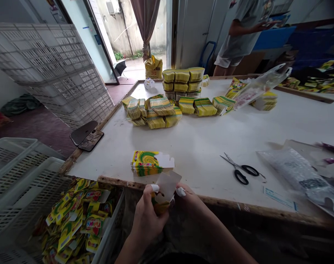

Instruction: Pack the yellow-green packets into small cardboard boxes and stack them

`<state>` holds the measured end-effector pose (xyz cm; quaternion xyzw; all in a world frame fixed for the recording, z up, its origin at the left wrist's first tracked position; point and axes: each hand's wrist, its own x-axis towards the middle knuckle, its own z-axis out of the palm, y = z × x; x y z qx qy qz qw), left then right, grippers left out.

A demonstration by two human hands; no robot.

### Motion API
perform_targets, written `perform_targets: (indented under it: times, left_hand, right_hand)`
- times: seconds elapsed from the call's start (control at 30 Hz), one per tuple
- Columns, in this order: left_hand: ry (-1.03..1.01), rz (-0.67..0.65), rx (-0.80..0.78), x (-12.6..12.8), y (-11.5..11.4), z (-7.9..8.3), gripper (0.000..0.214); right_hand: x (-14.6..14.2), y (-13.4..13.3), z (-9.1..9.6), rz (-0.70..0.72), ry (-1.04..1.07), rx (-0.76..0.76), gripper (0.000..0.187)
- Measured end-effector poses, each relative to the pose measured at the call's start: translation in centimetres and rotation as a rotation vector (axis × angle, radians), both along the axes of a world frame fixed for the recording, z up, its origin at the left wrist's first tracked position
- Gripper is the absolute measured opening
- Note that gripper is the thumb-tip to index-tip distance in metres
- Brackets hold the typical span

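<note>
Right now a small yellow carton, pale flap raised, sits in the left hand's curled grip, at the table's wood-trimmed front edge; the right hand meets its right side, whether gripping I cannot tell. Below left, a plastic crate holds heaped yellow packets. Bare tabletop separates the flat carton stack from the scissors.

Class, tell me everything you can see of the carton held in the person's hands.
The carton looks like thin printed card: yellow outside, with a plain pale flap standing up above the printed part. It is held at the near edge of the white table. The left hand grips it from the left; the right hand is at its right side. Fingers hide much of it, so its full shape and contents cannot be told.
</note>
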<state>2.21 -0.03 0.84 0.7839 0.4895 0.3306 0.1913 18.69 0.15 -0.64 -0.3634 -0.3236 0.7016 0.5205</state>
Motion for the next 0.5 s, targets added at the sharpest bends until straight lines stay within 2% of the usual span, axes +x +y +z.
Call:
perform_targets:
  times: [0.1,0.33,0.5]
  left_hand:
    - [-0.01,0.019,-0.055,0.1,-0.2,-0.1,0.053]
    - [0.069,-0.028,-0.016,0.5,-1.0,-0.4,0.062]
    - [0.029,-0.034,-0.087,0.8,-1.0,0.2,0.059]
  right_hand:
    - [-0.3,0.0,-0.1,-0.071,-0.077,0.025,0.044]
    - [-1.2,-0.2,1.5,-0.161,-0.243,0.024,0.028]
    - [-1.5,-0.5,1.8,-0.159,-0.205,0.007,0.034]
